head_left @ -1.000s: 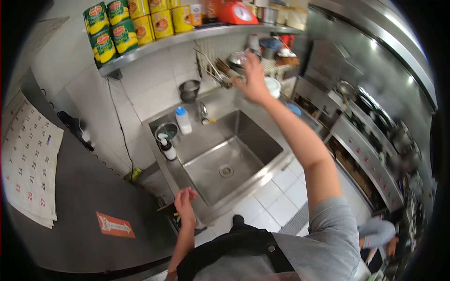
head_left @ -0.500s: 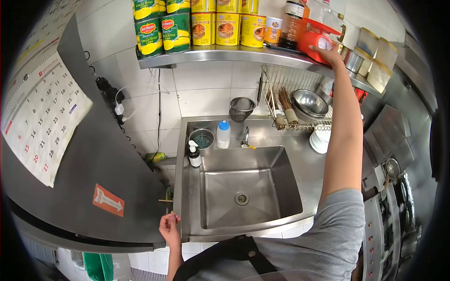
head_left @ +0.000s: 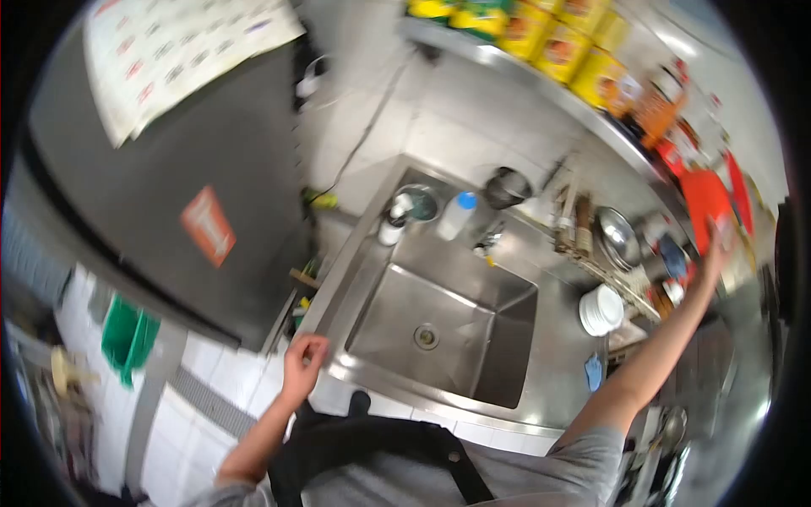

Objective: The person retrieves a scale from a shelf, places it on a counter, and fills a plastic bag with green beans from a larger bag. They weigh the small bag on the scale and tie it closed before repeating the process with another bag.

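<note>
My right hand (head_left: 720, 242) is stretched out to the far right, its fingers closed on a red kitchen scale (head_left: 706, 201) with a flat red pan. The scale is tilted and blurred, just off the front of the steel shelf (head_left: 583, 106). By the near left corner of the steel sink (head_left: 397, 325), my left hand (head_left: 305, 353) hangs with curled fingers. Whether anything small is inside them is hidden.
Yellow cans (head_left: 562, 52) line the shelf. Behind the sink stand a pump bottle (head_left: 393, 226), a blue-capped bottle (head_left: 457, 216) and a strainer (head_left: 507, 188). White bowls (head_left: 601, 311) are stacked at right, near a dish rack (head_left: 604, 270). A dark fridge (head_left: 169, 186) flanks the left.
The scale has come off the shelf in my right hand and moved outward to the right. My view has turned and tilted. My left hand stays curled near the sink corner.
</note>
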### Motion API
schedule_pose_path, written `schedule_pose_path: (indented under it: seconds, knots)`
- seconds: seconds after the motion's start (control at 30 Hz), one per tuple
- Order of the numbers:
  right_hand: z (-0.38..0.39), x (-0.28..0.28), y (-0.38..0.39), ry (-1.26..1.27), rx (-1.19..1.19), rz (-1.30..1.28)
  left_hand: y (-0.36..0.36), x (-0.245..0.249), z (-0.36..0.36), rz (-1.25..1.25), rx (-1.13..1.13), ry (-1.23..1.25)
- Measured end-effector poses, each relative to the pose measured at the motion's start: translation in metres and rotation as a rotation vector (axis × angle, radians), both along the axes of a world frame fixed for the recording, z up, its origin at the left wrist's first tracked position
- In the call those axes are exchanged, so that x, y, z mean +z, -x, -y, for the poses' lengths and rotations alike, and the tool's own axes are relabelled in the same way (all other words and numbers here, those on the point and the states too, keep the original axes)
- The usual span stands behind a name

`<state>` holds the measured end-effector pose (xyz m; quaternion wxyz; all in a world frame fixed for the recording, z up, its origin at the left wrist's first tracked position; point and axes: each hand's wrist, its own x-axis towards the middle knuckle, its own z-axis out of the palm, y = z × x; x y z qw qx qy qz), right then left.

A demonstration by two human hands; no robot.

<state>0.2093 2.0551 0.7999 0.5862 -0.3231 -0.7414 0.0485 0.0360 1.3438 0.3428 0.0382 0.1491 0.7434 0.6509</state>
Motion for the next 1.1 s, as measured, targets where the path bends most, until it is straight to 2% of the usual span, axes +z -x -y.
schedule_pose_path:
  seconds: [0.07, 0.23, 0.3, 0.37, 0.4, 0.47, 0.6, 0.7, 0.77, 0.83, 1.0, 1.03, 1.1]
  knots:
    - [0.033, -0.012, -0.01, 0.066, 0.212, -0.185, 0.003, 0.011, 0.011, -0.057, -0.045, 0.048]
    - [0.174, -0.06, -0.008, 0.445, 0.752, -0.555, 0.012, 0.052, 0.036, -0.314, -0.09, 0.018]
    - [0.215, -0.084, -0.006, 0.584, 1.013, -0.619, 0.009, 0.071, 0.047, -0.302, -0.111, -0.12]
    - [0.296, -0.114, 0.021, 0.585, 1.301, -0.69, 0.0, 0.098, 0.071, -0.326, -0.128, -0.064]
    - [0.347, -0.123, 0.034, 0.597, 1.435, -0.712, -0.004, 0.105, 0.084, -0.341, -0.146, -0.126]
    - [0.436, -0.145, 0.051, 0.657, 1.778, -0.632, -0.019, 0.11, 0.116, -0.371, -0.174, -0.241]
    - [0.598, -0.184, 0.094, 0.818, 2.419, -0.278, -0.056, 0.096, 0.226, -0.351, -0.096, -0.172]
    - [0.701, -0.214, 0.136, 0.999, 2.754, -0.15, -0.079, 0.068, 0.311, -0.323, 0.213, -0.143]
    - [0.767, -0.233, 0.159, 1.128, 2.915, -0.061, -0.097, 0.067, 0.362, -0.219, 0.423, -0.177]
    - [0.826, -0.248, 0.179, 1.246, 3.032, 0.035, -0.115, 0.074, 0.404, -0.261, 0.6, -0.223]
    - [0.973, -0.278, 0.219, 1.404, 3.265, 0.229, -0.185, 0.161, 0.508, -0.672, 0.896, -0.075]
    - [1.002, -0.281, 0.227, 1.435, 3.289, 0.274, -0.193, 0.185, 0.536, -0.766, 1.021, 0.048]
    - [1.061, -0.28, 0.238, 1.487, 3.286, 0.413, -0.226, 0.275, 0.59, -0.524, 1.133, 0.096]
